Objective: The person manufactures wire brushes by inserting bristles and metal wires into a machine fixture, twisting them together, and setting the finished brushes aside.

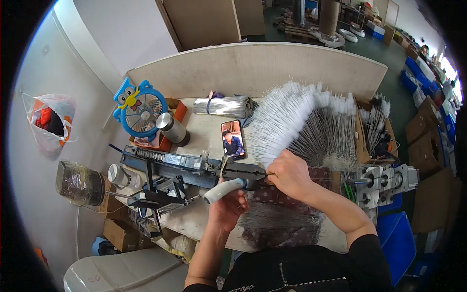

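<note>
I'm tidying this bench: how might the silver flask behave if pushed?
The flask could tip if pushed high, since it stands taller than wide. Toppled, its round body would probably roll. Its shiny lid may feel slippery.

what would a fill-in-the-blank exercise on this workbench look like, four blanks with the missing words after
The hand nearer the white bristles is the person's ____ one.
The left hand is at a curved handle that is mostly ____ in colour.
The round frame of the fan is ____.
The screen of the phone is switched ____.

Missing words: right; white; blue; on.
</note>
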A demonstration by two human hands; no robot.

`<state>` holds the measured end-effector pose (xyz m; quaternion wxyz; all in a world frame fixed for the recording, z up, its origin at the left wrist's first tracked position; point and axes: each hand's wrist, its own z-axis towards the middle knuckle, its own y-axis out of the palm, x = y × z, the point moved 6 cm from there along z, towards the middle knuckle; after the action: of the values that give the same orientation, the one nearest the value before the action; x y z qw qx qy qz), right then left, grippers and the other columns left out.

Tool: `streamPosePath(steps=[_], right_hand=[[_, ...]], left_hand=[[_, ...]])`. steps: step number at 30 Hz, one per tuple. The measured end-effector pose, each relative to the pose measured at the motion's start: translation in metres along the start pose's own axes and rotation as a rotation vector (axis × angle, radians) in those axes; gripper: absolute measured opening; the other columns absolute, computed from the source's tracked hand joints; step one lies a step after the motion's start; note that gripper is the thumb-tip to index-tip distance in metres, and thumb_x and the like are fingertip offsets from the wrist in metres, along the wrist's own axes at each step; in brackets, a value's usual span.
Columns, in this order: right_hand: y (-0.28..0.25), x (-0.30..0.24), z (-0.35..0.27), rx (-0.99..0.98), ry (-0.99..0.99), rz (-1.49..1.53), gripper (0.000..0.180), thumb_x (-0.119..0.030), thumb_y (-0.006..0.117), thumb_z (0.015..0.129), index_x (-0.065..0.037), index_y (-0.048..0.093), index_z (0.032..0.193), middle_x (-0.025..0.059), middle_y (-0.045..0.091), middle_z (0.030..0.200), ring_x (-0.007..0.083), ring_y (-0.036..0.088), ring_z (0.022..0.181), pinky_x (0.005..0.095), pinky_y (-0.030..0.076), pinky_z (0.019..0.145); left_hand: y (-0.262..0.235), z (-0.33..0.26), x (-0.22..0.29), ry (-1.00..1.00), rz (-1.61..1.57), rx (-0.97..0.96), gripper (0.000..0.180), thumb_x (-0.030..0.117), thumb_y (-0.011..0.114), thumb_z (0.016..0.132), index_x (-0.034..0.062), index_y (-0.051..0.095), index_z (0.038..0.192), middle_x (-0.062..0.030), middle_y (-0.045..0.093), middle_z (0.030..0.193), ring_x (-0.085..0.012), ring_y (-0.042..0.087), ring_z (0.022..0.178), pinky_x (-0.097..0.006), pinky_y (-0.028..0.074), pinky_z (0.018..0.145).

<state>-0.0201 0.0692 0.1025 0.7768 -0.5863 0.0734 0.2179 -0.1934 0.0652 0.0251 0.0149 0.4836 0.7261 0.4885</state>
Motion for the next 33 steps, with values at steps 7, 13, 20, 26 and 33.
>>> streamPosePath(steps=[7,13,20,26,33], right_hand=[[0.001,-0.004,0.003,-0.054,-0.012,0.021,0.008,-0.015,0.066,0.067,-0.008,0.064,0.065,0.0039,0.061,0.07,0.0244,0.053,0.079,0.0374,0.047,0.067],[-0.005,0.002,-0.002,-0.023,-0.07,0.013,0.008,-0.016,0.066,0.068,-0.008,0.065,0.068,0.0031,0.061,0.072,0.0234,0.053,0.079,0.0363,0.047,0.068],[-0.035,0.001,-0.055,0.143,-0.175,0.138,0.02,-0.009,0.066,0.069,-0.005,0.067,0.089,0.0033,0.063,0.077,0.0222,0.058,0.076,0.033,0.048,0.066],[0.049,0.036,-0.054,0.139,-0.129,0.074,0.026,-0.006,0.056,0.077,-0.003,0.063,0.103,0.0048,0.059,0.095,0.0223,0.059,0.082,0.0336,0.05,0.067],[0.062,0.04,-0.047,-0.005,-0.075,0.159,0.028,-0.011,0.066,0.076,-0.007,0.063,0.103,0.0044,0.057,0.087,0.0235,0.06,0.083,0.0347,0.049,0.07]], left_hand=[[0.031,0.004,-0.018,0.333,1.381,0.129,0.041,0.042,0.063,0.085,0.0026,0.072,0.077,-0.0059,0.068,0.068,-0.0165,0.062,0.059,-0.028,0.047,0.057],[0.013,0.022,-0.028,0.323,1.622,0.316,0.048,0.052,0.066,0.078,0.0048,0.071,0.081,-0.0065,0.063,0.063,-0.0166,0.061,0.061,-0.032,0.047,0.06],[0.013,0.034,-0.069,0.315,0.616,0.1,0.024,0.024,0.069,0.078,0.0023,0.059,0.073,-0.0043,0.063,0.068,-0.0115,0.058,0.064,-0.026,0.047,0.06],[-0.003,0.041,-0.049,0.37,1.493,0.047,0.029,0.019,0.069,0.079,0.0002,0.057,0.099,-0.012,0.064,0.09,-0.0174,0.062,0.079,-0.032,0.05,0.069],[-0.214,-0.088,0.02,0.618,0.223,0.753,0.043,0.017,0.06,0.09,0.0065,0.037,0.125,-0.0152,0.053,0.112,-0.0223,0.061,0.088,-0.033,0.051,0.07]])
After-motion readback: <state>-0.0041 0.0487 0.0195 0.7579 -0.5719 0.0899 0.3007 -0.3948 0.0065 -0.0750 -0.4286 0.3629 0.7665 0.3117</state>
